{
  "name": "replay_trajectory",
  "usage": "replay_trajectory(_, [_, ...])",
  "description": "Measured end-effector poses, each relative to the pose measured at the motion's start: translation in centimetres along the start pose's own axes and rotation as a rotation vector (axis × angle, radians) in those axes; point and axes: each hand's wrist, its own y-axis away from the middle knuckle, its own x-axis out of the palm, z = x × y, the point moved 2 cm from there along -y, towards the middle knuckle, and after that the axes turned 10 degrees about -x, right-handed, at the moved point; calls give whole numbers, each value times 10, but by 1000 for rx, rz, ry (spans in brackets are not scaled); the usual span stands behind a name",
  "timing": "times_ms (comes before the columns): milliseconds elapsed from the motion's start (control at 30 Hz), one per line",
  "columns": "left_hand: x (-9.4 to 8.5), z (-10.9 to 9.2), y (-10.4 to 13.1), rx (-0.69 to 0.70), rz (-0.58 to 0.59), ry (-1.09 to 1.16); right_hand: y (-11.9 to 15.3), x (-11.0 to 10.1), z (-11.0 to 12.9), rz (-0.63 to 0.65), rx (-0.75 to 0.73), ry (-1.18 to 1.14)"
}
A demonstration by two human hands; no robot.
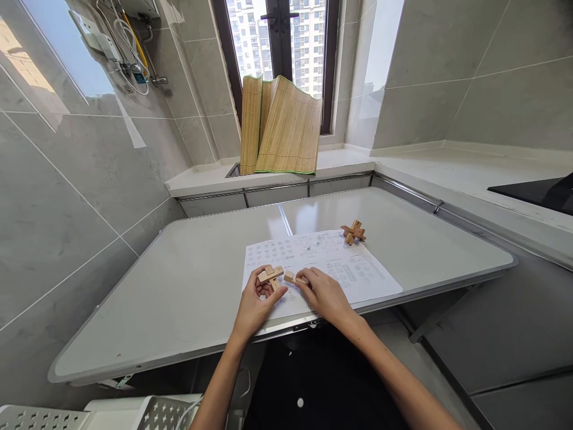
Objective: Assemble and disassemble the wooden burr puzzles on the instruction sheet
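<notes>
While in 2 hands (326,294), wooden pieces (270,275)

The wooden pieces (271,273) are pale tan, the wooden cluster (353,233) tan and brown, the paper (376,285) white with grey print, and the mat (289,131) straw-yellow, edged green.

The right hand (326,292) hides part of a wooden block (289,276); the paper (308,260) is too finely printed to read.

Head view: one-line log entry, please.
left hand: holding joined wooden pieces | right hand: holding wooden block | beneath: printed sheet on white table | sheet's far-right corner: crossed wooden assembly
</notes>
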Motion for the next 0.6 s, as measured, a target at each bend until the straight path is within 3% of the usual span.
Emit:
replay_trajectory(367, [1,-8,7,62,-41,-126,-4,-21,21,19,-131,-56])
replay_trajectory(600, [5,-13,13,116,9,-227,-3,-26,30,33,-176,-85])
